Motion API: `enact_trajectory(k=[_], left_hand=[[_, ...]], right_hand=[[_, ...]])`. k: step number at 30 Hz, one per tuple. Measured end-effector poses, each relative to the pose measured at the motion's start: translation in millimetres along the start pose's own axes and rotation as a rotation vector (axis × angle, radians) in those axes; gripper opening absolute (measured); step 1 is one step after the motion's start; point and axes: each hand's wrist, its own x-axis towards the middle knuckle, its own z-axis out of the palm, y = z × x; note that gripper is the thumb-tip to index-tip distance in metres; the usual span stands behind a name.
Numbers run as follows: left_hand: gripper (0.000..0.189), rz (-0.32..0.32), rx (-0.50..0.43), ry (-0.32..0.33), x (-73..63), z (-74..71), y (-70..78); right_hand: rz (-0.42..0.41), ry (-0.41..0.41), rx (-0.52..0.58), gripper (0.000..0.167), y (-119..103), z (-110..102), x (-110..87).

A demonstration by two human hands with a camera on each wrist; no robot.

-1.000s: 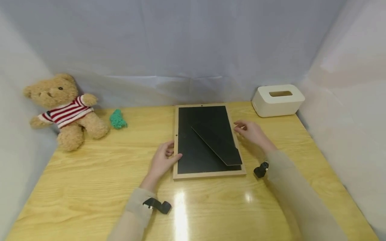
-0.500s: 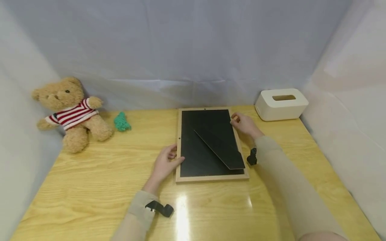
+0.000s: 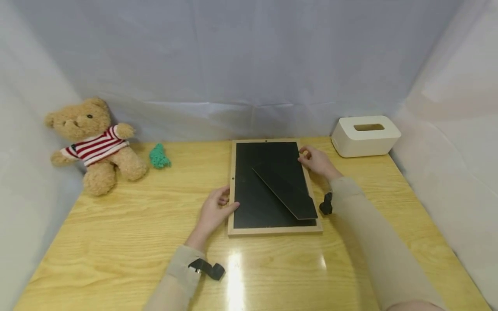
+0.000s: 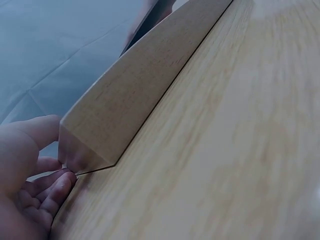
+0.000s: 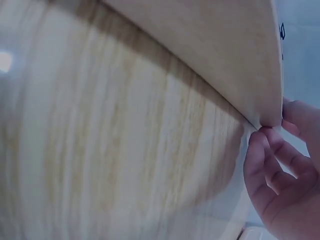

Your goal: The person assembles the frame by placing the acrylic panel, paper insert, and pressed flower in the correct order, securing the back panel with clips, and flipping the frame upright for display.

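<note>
A picture frame (image 3: 253, 207) lies face down on the wooden table, showing its black backing and pale wood border. Its black easel stand (image 3: 289, 194) slants across the backing. My left hand (image 3: 213, 211) holds the left side, thumb over the border and fingers along the outer edge. In the left wrist view the fingertips are low against the frame's side (image 4: 125, 90). Higher up on the right side, my right hand (image 3: 317, 162) pinches the border. The right wrist view has its fingertips at the bottom edge of the frame (image 5: 220, 45), with the thumb above.
At the back left a teddy bear (image 3: 99, 147) in a striped sweater leans on the wall, beside a small green crumpled item (image 3: 159, 156). A white tissue box (image 3: 365, 137) stands at the back right. A pale curtain (image 3: 175, 60) borders the table's far edge.
My right hand has come in from beside the picture frame and taken hold of its right border, farther up. The left hand keeps its place. The head view has shifted slightly.
</note>
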Motion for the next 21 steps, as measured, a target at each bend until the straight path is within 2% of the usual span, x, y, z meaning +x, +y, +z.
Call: enact_trajectory(k=[12, 21], left_hand=[[0.063, 0.009, -0.009, 0.002, 0.9, 0.4, -2.2], [0.062, 0.019, -0.022, 0.004, -0.1, 0.2, -1.1]], right_hand=[[0.007, -0.008, 0.071, 0.029, 0.9, 1.5, -1.5], [-0.035, -0.028, 0.006, 0.031, 1.2, -1.4, 0.7]])
